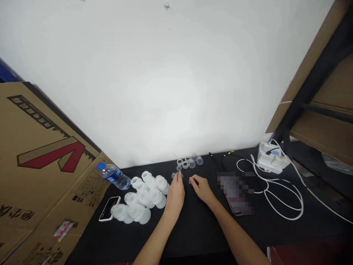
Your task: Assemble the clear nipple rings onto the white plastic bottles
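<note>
My left hand (175, 195) has its fingertips on a small clear cap (176, 176), gripped or not I cannot tell, my right hand (201, 187) lies loose and empty nearby, and the other clear caps (188, 162) sit together on the black table (198, 230), apparently sorted apart from the frosted plastic cups (145, 195).

**Black table** (197, 232): free passage behind and between the left hand (175, 195) and right hand (201, 188). Obstacles: white plastic cups (145, 195) just beside the left hand; small see-through rings (189, 162) ahead; blurred phone (234, 205) and white cable (281, 195) to the right.
</note>
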`<state>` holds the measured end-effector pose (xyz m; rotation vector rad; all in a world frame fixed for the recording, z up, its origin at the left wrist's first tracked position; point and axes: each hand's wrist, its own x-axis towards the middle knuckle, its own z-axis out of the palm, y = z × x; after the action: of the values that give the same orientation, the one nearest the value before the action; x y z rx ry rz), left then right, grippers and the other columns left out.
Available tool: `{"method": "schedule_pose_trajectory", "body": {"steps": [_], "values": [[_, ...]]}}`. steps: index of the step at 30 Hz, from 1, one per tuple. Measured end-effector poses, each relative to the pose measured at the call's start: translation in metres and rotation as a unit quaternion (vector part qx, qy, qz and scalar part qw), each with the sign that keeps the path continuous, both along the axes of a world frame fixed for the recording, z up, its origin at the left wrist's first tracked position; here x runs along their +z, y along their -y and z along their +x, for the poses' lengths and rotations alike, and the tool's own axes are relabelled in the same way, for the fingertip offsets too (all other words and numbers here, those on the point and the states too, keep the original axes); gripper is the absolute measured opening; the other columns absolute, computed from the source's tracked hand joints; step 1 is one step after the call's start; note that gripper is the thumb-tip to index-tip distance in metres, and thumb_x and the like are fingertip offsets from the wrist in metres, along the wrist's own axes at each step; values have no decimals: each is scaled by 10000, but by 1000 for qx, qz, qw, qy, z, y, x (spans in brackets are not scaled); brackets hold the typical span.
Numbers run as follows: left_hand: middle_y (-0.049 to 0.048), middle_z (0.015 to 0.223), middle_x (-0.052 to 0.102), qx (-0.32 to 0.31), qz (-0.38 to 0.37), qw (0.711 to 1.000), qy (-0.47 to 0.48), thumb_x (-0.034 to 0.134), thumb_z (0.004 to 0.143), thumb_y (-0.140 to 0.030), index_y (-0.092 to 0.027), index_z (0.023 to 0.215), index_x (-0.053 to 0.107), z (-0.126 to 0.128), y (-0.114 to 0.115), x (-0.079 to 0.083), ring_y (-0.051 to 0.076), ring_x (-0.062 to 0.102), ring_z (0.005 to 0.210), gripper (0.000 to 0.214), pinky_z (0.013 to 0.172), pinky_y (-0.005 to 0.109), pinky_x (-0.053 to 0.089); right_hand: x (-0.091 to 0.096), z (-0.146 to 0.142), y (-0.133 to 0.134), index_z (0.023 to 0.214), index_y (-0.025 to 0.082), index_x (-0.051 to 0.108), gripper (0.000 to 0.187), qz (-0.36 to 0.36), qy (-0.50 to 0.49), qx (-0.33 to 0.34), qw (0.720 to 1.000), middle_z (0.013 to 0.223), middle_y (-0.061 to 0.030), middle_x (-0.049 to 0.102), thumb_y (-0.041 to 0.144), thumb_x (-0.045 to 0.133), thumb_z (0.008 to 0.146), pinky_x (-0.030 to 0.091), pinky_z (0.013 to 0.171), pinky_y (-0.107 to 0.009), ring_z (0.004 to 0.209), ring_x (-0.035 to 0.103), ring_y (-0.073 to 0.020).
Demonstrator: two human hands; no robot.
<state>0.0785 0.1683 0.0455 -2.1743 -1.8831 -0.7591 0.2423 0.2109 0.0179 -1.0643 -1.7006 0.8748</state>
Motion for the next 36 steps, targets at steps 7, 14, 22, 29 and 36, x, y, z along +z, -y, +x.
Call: {"method": "schedule_pose_trajectory", "body": {"steps": [7,14,22,29,36], "values": [[98,1031,734,15,-71,997,27,491,1072,-106,-144,1116,711,-3,-30,2,222,771,900,228,798,322,613,-13,-1,-4,954,227,749,141,6,-7,-7,1000,866,-34,779,290,624,970,546,715,-324,693,689,-202],[41,988,756,-143,-69,967,199,580,1026,-158,-209,1040,749,6,-31,12,187,733,858,177,827,325,589,-17,0,-6,1233,224,754,316,7,-9,-40,999,1078,-75,717,274,653,938,579,697,-338,636,636,-162],[73,1000,797,-127,-64,952,270,537,1080,-341,-201,1090,759,5,-48,10,202,744,827,263,855,369,623,-18,3,-10,1180,247,780,268,6,-5,-77,997,919,-59,756,329,674,949,595,702,-365,647,644,-207],[155,1502,693,-82,-78,985,134,443,1069,-113,-214,1480,605,5,-67,-6,288,696,1369,454,1098,484,590,-16,7,-13,1167,199,794,368,-11,-45,-113,993,932,-64,761,307,642,849,602,695,-358,612,645,-185],[98,1262,756,-92,-88,986,108,580,1052,-183,-233,1382,644,-2,-53,-9,259,772,1142,340,966,400,629,-12,11,-15,1215,208,808,397,-36,-79,-123,989,949,-77,792,440,634,945,583,646,-334,676,666,-208]]}}
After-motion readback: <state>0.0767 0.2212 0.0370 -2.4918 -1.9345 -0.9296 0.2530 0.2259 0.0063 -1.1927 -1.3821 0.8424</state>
